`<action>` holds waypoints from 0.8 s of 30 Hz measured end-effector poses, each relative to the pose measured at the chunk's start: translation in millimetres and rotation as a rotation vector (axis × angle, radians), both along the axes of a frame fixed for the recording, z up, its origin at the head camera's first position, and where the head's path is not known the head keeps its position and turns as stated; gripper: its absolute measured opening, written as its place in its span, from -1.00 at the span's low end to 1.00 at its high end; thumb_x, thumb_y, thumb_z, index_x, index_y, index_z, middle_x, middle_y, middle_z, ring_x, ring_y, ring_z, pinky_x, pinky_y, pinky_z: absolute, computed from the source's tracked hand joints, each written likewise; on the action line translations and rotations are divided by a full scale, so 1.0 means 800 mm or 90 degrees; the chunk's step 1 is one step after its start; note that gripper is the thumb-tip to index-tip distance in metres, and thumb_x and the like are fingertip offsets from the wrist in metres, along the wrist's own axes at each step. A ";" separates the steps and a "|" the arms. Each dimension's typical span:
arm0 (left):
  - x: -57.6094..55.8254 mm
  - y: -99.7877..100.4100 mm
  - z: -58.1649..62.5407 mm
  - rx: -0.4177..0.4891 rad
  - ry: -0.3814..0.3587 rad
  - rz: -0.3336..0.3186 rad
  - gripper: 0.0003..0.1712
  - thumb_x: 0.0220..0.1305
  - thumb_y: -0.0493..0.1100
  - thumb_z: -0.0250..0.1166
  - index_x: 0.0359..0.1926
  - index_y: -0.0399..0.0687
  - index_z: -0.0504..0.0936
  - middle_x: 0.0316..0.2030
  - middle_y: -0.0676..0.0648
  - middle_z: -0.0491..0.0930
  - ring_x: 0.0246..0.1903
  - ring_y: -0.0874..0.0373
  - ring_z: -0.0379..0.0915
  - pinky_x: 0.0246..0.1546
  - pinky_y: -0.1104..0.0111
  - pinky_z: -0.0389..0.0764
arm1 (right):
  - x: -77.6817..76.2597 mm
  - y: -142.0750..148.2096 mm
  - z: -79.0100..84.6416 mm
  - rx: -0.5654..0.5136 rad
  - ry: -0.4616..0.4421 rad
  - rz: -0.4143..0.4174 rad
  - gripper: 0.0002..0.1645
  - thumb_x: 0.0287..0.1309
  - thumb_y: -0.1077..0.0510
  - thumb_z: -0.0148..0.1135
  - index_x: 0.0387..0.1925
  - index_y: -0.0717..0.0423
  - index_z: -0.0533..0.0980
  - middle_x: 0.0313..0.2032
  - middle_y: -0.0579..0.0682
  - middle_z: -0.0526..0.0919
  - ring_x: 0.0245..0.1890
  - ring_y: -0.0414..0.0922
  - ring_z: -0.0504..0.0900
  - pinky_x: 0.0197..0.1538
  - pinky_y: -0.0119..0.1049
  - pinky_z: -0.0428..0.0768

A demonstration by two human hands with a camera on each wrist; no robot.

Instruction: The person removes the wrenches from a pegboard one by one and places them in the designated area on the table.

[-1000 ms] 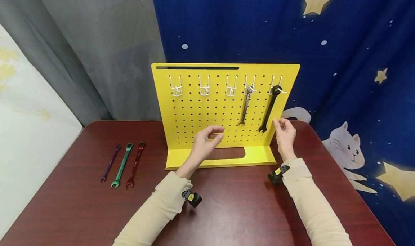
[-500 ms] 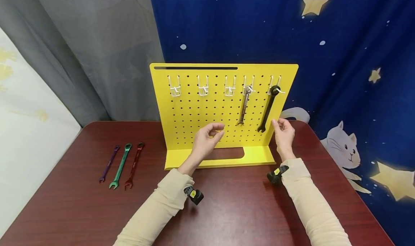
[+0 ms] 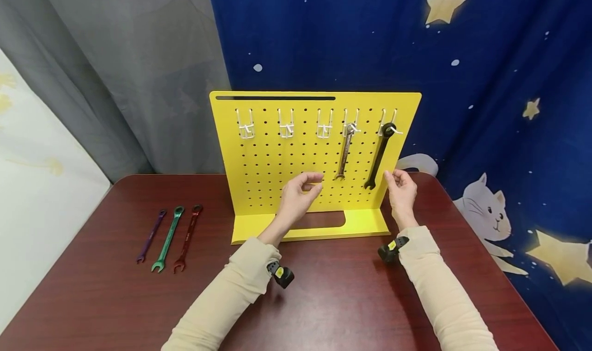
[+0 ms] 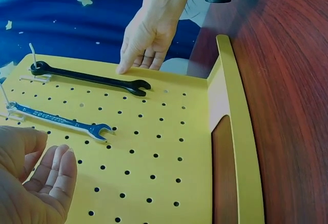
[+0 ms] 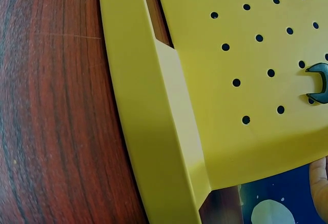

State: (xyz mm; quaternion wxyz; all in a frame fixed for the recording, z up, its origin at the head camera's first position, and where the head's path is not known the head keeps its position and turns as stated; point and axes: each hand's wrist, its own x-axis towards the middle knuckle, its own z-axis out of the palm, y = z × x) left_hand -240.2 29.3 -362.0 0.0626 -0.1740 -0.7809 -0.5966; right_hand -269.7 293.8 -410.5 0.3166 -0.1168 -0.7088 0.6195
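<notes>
Though illegible, lettering along the silver wrench

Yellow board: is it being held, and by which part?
The right hand seems to pinch the yellow board by its right edge; the left hand holds nothing.

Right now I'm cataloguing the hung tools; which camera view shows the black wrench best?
The left wrist view: the black wrench appears large there, visible end to end. The head view also shows its full length, but smaller; the right wrist view catches only part of its open end.
</notes>
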 end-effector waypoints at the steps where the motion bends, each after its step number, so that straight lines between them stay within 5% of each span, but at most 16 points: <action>1: -0.001 0.001 0.000 0.003 -0.001 -0.001 -0.71 0.23 -0.24 0.27 -0.02 -0.15 0.61 -0.05 -0.03 0.64 -0.15 0.08 0.61 -0.20 0.32 0.62 | 0.000 0.000 0.000 0.000 0.001 0.001 -0.71 0.17 0.13 0.26 -0.21 0.31 0.51 -0.49 -0.27 0.46 -0.41 -0.32 0.42 -0.28 -0.62 0.43; 18: -0.008 0.023 0.008 0.037 -0.013 -0.001 -0.68 0.24 -0.22 0.26 0.03 -0.14 0.58 0.00 -0.04 0.62 -0.11 0.09 0.61 -0.18 0.34 0.62 | -0.004 0.002 -0.006 0.006 0.007 0.004 -0.70 0.17 0.12 0.26 -0.20 0.30 0.51 -0.48 -0.28 0.47 -0.41 -0.32 0.42 -0.26 -0.60 0.43; 24: -0.014 0.031 0.008 0.059 -0.015 0.004 -0.65 0.22 -0.25 0.27 0.06 -0.13 0.56 0.01 -0.08 0.61 -0.09 0.07 0.61 -0.14 0.32 0.62 | -0.005 0.003 -0.007 -0.002 0.013 0.000 -0.83 0.16 0.14 0.28 -0.28 0.16 0.52 -0.48 -0.25 0.48 -0.42 -0.31 0.43 -0.26 -0.58 0.45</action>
